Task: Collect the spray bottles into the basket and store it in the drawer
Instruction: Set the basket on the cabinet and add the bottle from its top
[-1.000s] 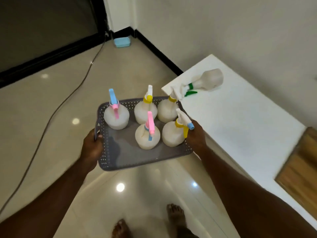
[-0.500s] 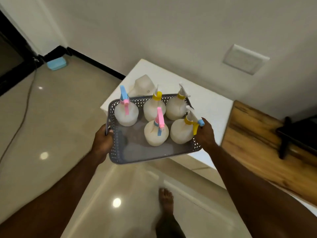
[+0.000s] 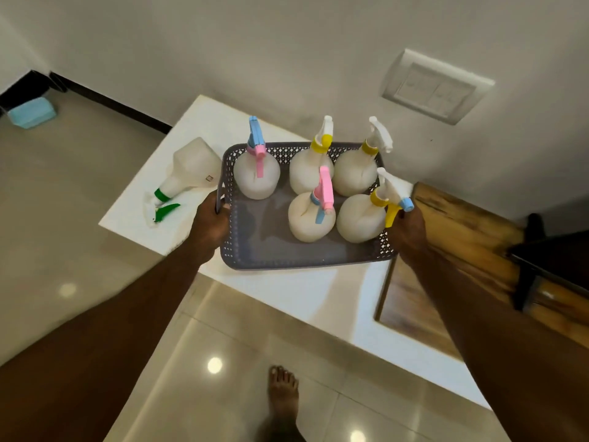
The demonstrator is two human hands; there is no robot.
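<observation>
I hold a grey perforated basket level over the white counter. My left hand grips its left rim and my right hand grips its right rim. Several white spray bottles stand upright inside, among them one with a blue and pink head, one with a pink head and one with a yellow trigger. A further bottle with a green collar lies on its side on the counter, just left of the basket.
A wooden surface adjoins the counter on the right, with a dark object beyond it. A switch plate sits on the wall. A light blue box rests on the tiled floor far left. My bare foot stands below.
The view has swung right and closer to the counter. The basket has moved with both hands over the counter top, and the fallen green-collared bottle now shows left of it.
</observation>
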